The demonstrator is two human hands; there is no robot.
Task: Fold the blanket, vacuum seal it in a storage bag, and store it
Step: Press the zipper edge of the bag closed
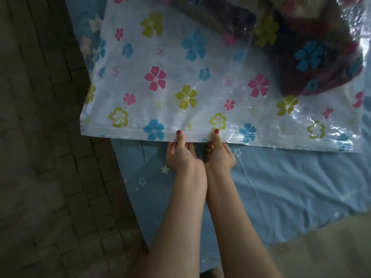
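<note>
A clear plastic storage bag (180, 77) printed with pink, blue and green flowers lies flat on the bed. A dark red and brown folded blanket (313, 53) sits inside it at the upper right. My left hand (179, 151) and my right hand (218, 152) pinch the bag's near edge side by side. Each thumb presses on top of the closure strip (120, 131) and the fingers curl underneath it. The hands are close together, a little left of the edge's middle.
A light blue sheet with white stars (281, 187) covers the bed under the bag. Dark woven floor matting (40, 137) runs along the left, past the bed's edge. A pale surface (331, 247) shows at the lower right.
</note>
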